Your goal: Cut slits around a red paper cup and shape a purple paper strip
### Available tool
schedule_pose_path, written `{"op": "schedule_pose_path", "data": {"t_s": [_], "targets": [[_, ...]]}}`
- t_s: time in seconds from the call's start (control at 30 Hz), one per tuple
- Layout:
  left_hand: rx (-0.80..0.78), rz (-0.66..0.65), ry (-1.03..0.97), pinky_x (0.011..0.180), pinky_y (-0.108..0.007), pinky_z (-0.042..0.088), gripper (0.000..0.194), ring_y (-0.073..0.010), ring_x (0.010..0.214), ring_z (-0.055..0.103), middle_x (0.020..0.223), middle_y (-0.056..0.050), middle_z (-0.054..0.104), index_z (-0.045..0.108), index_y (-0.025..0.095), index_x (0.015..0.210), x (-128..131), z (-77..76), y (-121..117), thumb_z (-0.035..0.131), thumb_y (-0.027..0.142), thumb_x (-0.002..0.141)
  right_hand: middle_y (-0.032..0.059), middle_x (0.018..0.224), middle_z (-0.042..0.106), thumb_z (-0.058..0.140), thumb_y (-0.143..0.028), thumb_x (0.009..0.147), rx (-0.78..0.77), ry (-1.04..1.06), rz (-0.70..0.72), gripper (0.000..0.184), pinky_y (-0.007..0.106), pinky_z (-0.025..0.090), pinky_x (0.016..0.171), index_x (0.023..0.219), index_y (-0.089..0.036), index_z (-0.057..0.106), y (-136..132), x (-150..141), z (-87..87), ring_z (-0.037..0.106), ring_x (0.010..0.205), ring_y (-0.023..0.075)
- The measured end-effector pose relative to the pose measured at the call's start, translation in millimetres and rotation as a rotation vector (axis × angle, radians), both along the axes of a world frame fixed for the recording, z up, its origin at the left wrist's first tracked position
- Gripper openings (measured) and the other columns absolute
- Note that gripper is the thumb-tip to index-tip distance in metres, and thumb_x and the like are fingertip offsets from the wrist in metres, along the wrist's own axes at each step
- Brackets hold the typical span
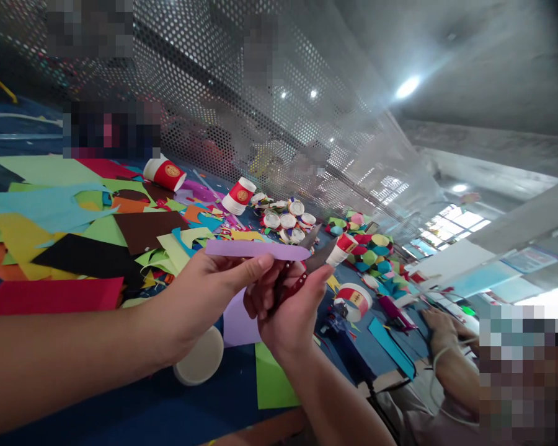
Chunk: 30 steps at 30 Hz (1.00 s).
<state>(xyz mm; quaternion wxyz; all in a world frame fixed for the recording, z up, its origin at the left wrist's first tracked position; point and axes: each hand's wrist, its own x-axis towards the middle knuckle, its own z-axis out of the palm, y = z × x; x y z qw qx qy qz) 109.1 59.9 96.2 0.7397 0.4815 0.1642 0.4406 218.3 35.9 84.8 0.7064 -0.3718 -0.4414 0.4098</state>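
Observation:
Between the thumb and fingers of my left hand [223, 275] is a purple paper strip [255, 249], its far end cut to a rounded tip. My right hand [288, 310] is closed around the dark red handles of a pair of scissors [320, 255]. The blades are spread apart, close beside the strip's rounded tip. Below my hands lie a larger purple sheet [239, 319] and a green sheet [274, 378]. A pale round lid or cup [199, 356] sits under my left wrist, partly hidden by it.
Coloured paper scraps [88, 248] cover the left of the blue table [134, 402]. Red and white paper cups [239, 195] stand near a perforated metal screen [260, 93]. Several decorated pieces [288, 220] lie behind my hands. A co-worker's arm [451, 347] rests at the right.

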Motion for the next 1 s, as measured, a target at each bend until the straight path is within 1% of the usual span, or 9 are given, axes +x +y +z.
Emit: {"op": "schedule_pose_path", "data": {"t_s": [0.13, 0.27, 0.4, 0.47, 0.53, 0.67, 0.83, 0.9, 1.0], "targets": [[0.035, -0.003, -0.007, 0.054, -0.022, 0.046, 0.039, -0.0129, 0.055, 0.056, 0.059, -0.001, 0.063, 0.065, 0.016, 0.064, -1.3, 1.9, 0.3, 0.079, 0.050, 0.077, -0.0078, 0.034, 0.031, 0.048, -0.097, 0.070, -0.004, -0.039, -0.010, 0.076, 0.026, 0.035, 0.030, 0.048, -0.024, 0.049, 0.4, 1.0, -1.4, 0.025, 0.025, 0.0088], [0.117, -0.006, -0.010, 0.056, -0.024, 0.047, 0.040, -0.0133, 0.056, 0.055, 0.058, 0.000, 0.059, 0.061, 0.017, 0.060, -1.9, 0.2, 0.7, 0.071, 0.046, 0.085, -0.0057, 0.034, 0.027, 0.038, -0.097, 0.073, -0.039, -0.063, 0.011, 0.077, 0.026, 0.033, 0.030, 0.043, -0.026, 0.043, -0.8, 0.6, -0.3, 0.028, 0.028, 0.0110], [0.186, 0.027, -0.033, 0.057, -0.022, 0.046, 0.028, -0.0127, 0.061, 0.055, 0.067, 0.000, 0.062, 0.071, 0.018, 0.076, -1.4, -5.3, -1.1, 0.064, 0.040, 0.092, -0.0060, 0.034, 0.026, 0.038, -0.097, 0.074, -0.036, -0.026, -0.010, 0.077, 0.026, 0.034, 0.031, 0.044, -0.026, 0.042, -1.1, -1.4, 0.7, 0.030, 0.029, 0.0113], [0.187, 0.033, -0.043, 0.057, -0.021, 0.047, 0.024, -0.0126, 0.062, 0.056, 0.071, 0.000, 0.064, 0.075, 0.019, 0.087, -0.8, -7.1, -2.5, 0.064, 0.040, 0.094, -0.0062, 0.034, 0.027, 0.040, -0.096, 0.074, -0.020, -0.001, -0.006, 0.077, 0.026, 0.035, 0.032, 0.044, -0.025, 0.042, -0.9, -2.1, 0.2, 0.030, 0.028, 0.0108], [0.163, 0.038, -0.056, 0.057, -0.022, 0.047, 0.024, -0.0127, 0.062, 0.055, 0.069, 0.000, 0.064, 0.077, 0.020, 0.091, 0.0, -7.1, -3.6, 0.065, 0.041, 0.093, -0.0063, 0.034, 0.028, 0.041, -0.096, 0.074, 0.002, 0.010, 0.005, 0.077, 0.026, 0.034, 0.032, 0.045, -0.025, 0.044, -1.0, -2.3, -0.7, 0.029, 0.028, 0.0104], [0.115, 0.069, -0.078, 0.058, -0.021, 0.049, 0.021, -0.0126, 0.062, 0.056, 0.068, 0.001, 0.066, 0.078, 0.021, 0.085, 1.3, -2.8, -4.6, 0.072, 0.041, 0.088, -0.0064, 0.034, 0.028, 0.039, -0.096, 0.075, 0.012, -0.028, 0.009, 0.079, 0.024, 0.029, 0.030, 0.045, -0.024, 0.045, -1.9, -1.3, -1.5, 0.029, 0.027, 0.0096], [0.068, 0.076, -0.054, 0.059, -0.021, 0.049, 0.029, -0.0137, 0.063, 0.056, 0.064, 0.001, 0.065, 0.074, 0.019, 0.072, 1.0, 0.1, -4.7, 0.079, 0.046, 0.081, -0.0066, 0.034, 0.026, 0.036, -0.095, 0.078, -0.001, -0.047, -0.002, 0.080, 0.022, 0.024, 0.031, 0.044, -0.023, 0.040, -1.7, -0.7, -1.7, 0.026, 0.027, 0.0081], [0.073, 0.076, -0.038, 0.058, -0.022, 0.048, 0.032, -0.0139, 0.061, 0.056, 0.062, 0.001, 0.063, 0.069, 0.019, 0.066, 0.8, -1.0, -5.2, 0.075, 0.045, 0.083, -0.0063, 0.034, 0.025, 0.034, -0.096, 0.078, 0.007, -0.053, -0.009, 0.079, 0.023, 0.025, 0.031, 0.044, -0.024, 0.040, -1.0, -0.8, -2.2, 0.027, 0.027, 0.0089], [0.084, 0.062, -0.031, 0.055, -0.022, 0.046, 0.035, -0.0138, 0.058, 0.053, 0.060, 0.001, 0.060, 0.064, 0.019, 0.063, 0.6, -2.6, -6.9, 0.071, 0.045, 0.087, -0.0062, 0.035, 0.027, 0.036, -0.096, 0.077, 0.012, -0.038, -0.018, 0.077, 0.025, 0.033, 0.032, 0.046, -0.025, 0.041, -0.1, -0.7, -3.4, 0.029, 0.028, 0.0103]]}}
